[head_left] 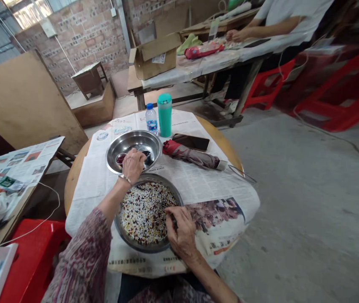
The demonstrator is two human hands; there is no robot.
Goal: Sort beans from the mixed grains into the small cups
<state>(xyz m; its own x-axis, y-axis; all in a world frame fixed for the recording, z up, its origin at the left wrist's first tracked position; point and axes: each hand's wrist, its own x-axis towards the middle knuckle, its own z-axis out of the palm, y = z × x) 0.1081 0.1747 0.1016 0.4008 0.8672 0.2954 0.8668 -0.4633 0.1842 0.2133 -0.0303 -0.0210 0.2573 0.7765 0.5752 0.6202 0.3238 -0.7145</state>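
A grey metal bowl (pixel 179 195) stands nearest to me, filled with a speckled mix of small white, yellow, dark red and black beans or grains (pixel 146 210). At its right rim my right hand (pixel 182 233) bends over the mix, thumb and fingertips drawn close; anything between them is too small to make out. My left hand (pixel 133 165) reaches into a shiny steel basin (pixel 119 145) behind, its fingers bunched and pointing down. Inside that basin sit a small cup of dark red pieces (pixel 121 159) and some black pieces (pixel 148 156), partly hidden by the hand.
Newspaper (pixel 198 181) covers the round table. A clear water bottle (pixel 151 120), teal tumbler (pixel 165 115), phone (pixel 192 142) and folded umbrella (pixel 195 156) lie or stand beyond the bowls. Red stools (pixel 267 84) and a long table with a cardboard box (pixel 155 59) are behind; another person's hands (pixel 238 35) work there.
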